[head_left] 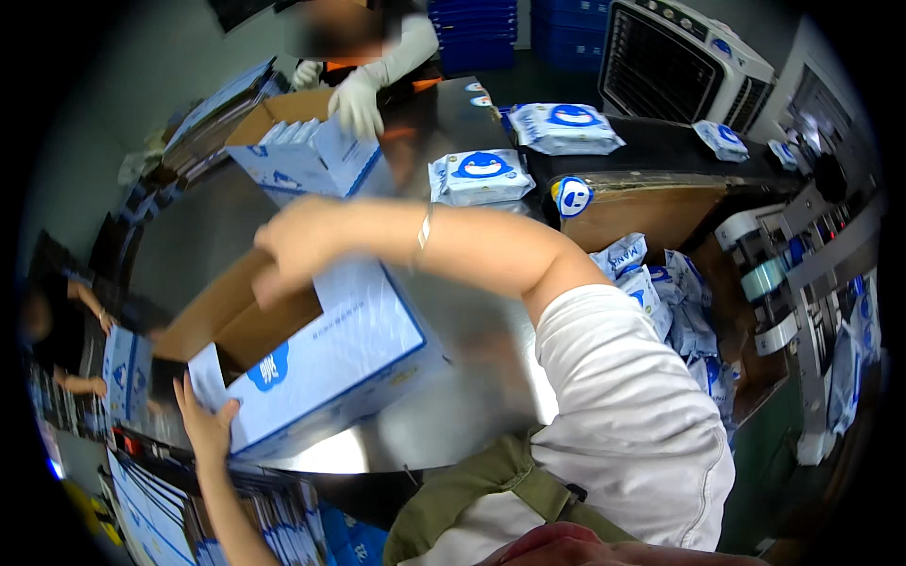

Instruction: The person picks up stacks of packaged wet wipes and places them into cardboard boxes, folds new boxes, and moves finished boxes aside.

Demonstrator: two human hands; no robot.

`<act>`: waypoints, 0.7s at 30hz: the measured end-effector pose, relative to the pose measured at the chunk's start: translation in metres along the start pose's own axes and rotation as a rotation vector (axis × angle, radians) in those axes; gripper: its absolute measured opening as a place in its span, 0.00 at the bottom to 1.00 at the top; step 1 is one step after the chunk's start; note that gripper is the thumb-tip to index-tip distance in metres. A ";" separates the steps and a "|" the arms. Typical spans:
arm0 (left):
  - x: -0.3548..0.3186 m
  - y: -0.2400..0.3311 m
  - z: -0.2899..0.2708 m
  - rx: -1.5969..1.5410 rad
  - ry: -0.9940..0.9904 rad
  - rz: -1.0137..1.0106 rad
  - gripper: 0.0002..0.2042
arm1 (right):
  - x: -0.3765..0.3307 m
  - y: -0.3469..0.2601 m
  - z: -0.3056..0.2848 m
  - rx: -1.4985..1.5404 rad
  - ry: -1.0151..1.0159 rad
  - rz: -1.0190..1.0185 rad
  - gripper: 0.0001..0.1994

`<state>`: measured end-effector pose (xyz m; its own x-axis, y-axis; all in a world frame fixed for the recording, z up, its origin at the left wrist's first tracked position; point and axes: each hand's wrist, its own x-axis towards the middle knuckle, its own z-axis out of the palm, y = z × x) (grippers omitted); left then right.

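Note:
An open white-and-blue cardboard box (330, 363) stands tilted in view on the metal table in front of me, its brown inside showing and one end flap up. My left hand (206, 420) grips the near left corner of this box, thumb on the printed side and fingers along the end. Above the opening is my right hand (297, 241), its wrist bent and a band on it. Its fingers point down toward the far wall of the box and are smeared by motion. Whether they hold anything is not visible. The bottom of the box is partly hidden in shadow.
Across the metal table (453, 396), a gloved co-worker's hand (357, 104) touches another box (307, 156) filled with packs. Wipes packs (481, 176) lie to the right, beside a conveyor (651, 151). A large carton (642, 212) of packs stands below. Another person handles a box (127, 373) at left.

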<state>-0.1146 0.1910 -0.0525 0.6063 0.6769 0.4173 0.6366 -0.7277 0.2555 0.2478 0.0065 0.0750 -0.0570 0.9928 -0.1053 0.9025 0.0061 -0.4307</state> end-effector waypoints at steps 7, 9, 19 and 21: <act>-0.151 0.030 0.079 -1.308 0.627 -0.619 0.28 | -0.103 0.038 0.125 -0.026 0.308 -0.406 0.45; -0.193 0.079 0.143 -1.381 0.236 -0.905 0.30 | -0.119 0.057 0.122 0.028 0.395 -0.395 0.42; -0.028 0.173 -0.069 -0.605 -0.279 0.023 0.13 | -0.079 -0.006 0.170 0.212 0.118 -0.112 0.17; -0.023 0.197 -0.063 -0.272 -0.472 0.129 0.15 | -0.070 -0.028 0.130 -0.051 0.810 -0.544 0.11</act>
<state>-0.0327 0.0253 0.0429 0.8586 0.5111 0.0403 0.4351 -0.7680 0.4699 0.1710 -0.0790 -0.0219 -0.1779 0.6346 0.7521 0.8583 0.4740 -0.1969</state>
